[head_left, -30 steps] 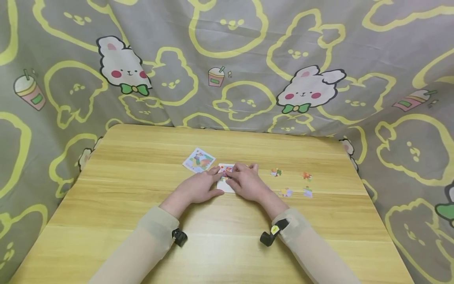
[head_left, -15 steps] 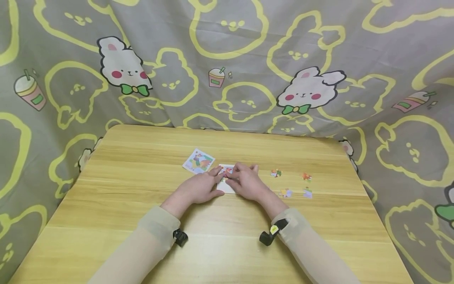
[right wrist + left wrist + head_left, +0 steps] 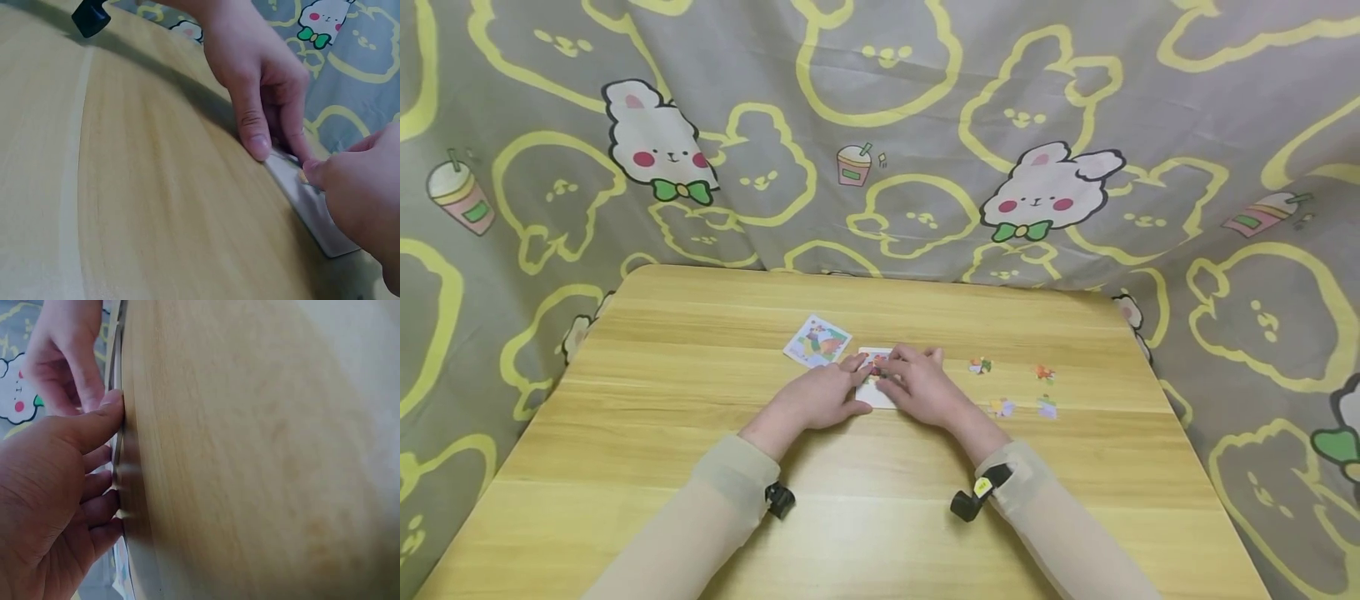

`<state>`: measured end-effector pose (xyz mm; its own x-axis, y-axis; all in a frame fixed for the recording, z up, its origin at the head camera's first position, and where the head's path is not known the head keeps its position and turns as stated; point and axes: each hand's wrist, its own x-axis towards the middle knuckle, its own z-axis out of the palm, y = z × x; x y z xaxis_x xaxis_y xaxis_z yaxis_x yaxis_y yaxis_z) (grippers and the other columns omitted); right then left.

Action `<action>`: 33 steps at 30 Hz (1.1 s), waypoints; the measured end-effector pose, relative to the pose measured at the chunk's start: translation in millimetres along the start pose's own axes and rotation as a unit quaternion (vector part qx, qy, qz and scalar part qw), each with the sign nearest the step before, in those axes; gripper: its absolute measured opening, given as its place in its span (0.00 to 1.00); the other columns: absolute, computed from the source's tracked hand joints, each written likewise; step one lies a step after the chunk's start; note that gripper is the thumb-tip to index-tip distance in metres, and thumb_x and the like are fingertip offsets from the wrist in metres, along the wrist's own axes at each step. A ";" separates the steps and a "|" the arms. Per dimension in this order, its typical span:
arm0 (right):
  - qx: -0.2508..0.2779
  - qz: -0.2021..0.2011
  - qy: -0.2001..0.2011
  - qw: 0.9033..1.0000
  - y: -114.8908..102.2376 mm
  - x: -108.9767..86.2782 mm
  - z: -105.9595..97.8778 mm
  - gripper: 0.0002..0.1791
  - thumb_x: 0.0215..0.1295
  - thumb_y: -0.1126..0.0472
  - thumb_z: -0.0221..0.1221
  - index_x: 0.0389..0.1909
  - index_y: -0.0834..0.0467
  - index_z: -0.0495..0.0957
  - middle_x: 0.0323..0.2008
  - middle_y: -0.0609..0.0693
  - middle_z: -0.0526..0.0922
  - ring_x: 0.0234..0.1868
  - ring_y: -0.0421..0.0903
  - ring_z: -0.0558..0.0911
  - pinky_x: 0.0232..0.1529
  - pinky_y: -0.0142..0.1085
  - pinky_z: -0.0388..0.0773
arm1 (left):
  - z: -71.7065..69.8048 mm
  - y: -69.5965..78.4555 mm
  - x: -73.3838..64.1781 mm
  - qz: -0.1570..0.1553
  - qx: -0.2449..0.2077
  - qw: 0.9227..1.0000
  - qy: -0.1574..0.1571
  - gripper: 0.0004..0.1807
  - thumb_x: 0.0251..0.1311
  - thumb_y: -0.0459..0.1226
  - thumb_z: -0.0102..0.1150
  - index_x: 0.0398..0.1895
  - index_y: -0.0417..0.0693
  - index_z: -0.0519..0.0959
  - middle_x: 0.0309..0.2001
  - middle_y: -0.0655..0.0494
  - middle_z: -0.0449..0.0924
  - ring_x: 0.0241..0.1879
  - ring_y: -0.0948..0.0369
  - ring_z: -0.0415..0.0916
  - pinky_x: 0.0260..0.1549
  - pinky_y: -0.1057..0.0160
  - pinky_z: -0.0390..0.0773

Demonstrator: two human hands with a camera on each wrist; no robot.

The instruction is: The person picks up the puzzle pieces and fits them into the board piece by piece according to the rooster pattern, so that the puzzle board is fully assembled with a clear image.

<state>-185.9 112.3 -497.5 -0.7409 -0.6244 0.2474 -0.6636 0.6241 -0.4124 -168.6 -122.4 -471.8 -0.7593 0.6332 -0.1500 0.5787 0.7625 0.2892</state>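
Observation:
Between both hands lies a small white puzzle board (image 3: 874, 398), its upper part covered by a colourful picture. My left hand (image 3: 823, 396) rests over its left side with fingers extended; in the left wrist view the left thumb (image 3: 109, 412) touches the near edge. From the right, my right hand (image 3: 921, 387) bends over the board. Its thumb and fingertips come together at a small jigsaw piece (image 3: 877, 369) close over the picture, partly hidden by the fingers. In the right wrist view the right hand (image 3: 365, 200) covers much of the board (image 3: 315, 222).
A square picture card (image 3: 817, 342) lies tilted behind the left hand. Several loose jigsaw pieces are spread to the right, including an orange piece (image 3: 1045, 372) and a lilac piece (image 3: 1047, 407). A patterned curtain (image 3: 925, 125) hangs behind the wooden table (image 3: 880, 517).
The right fingertips have shifted slightly over the piece on the board. The left hand stays in place, and the loose pieces have not moved.

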 end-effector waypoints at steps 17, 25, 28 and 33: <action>0.017 0.042 0.018 0.999 26.9 -35.8 -53.4 0.19 0.74 0.58 0.67 0.61 0.61 0.84 0.51 0.52 0.81 0.51 0.48 0.79 0.52 0.50 0.58 | 0.8 2.9 3.8 -0.002 -0.028 1.000 -0.009 0.43 0.75 0.57 0.60 0.82 0.41 0.63 0.82 0.40 0.55 0.75 0.41 0.64 0.73 0.47 0.66; 0.001 0.087 -0.002 0.996 48.3 -54.3 -69.5 0.26 0.73 0.55 0.68 0.67 0.62 0.79 0.55 0.53 0.81 0.49 0.49 0.78 0.53 0.48 0.59 | -0.9 1.7 0.0 -0.005 -0.036 0.999 -0.009 0.43 0.75 0.56 0.60 0.82 0.41 0.62 0.82 0.41 0.53 0.77 0.42 0.60 0.74 0.46 0.63; 0.007 0.106 -0.007 0.994 57.8 -61.4 -74.0 0.27 0.73 0.55 0.68 0.68 0.62 0.78 0.55 0.52 0.81 0.49 0.49 0.79 0.53 0.50 0.59 | -1.6 1.7 -0.8 -0.010 -0.037 0.999 -0.009 0.43 0.75 0.56 0.60 0.82 0.41 0.62 0.82 0.41 0.53 0.77 0.42 0.61 0.74 0.45 0.63; 0.010 0.138 -0.012 0.990 71.3 -74.0 -80.0 0.29 0.73 0.54 0.69 0.68 0.63 0.77 0.56 0.54 0.80 0.55 0.52 0.78 0.57 0.54 0.58 | -1.8 3.3 -0.7 -0.014 -0.039 0.999 -0.010 0.43 0.75 0.56 0.60 0.82 0.42 0.62 0.82 0.41 0.53 0.77 0.41 0.61 0.74 0.45 0.63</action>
<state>-186.7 240.6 -475.0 -0.8909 -0.4425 0.1022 -0.4339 0.7627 -0.4796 -166.8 -120.7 -469.1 -0.7692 0.6140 -0.1771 0.5310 0.7683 0.3575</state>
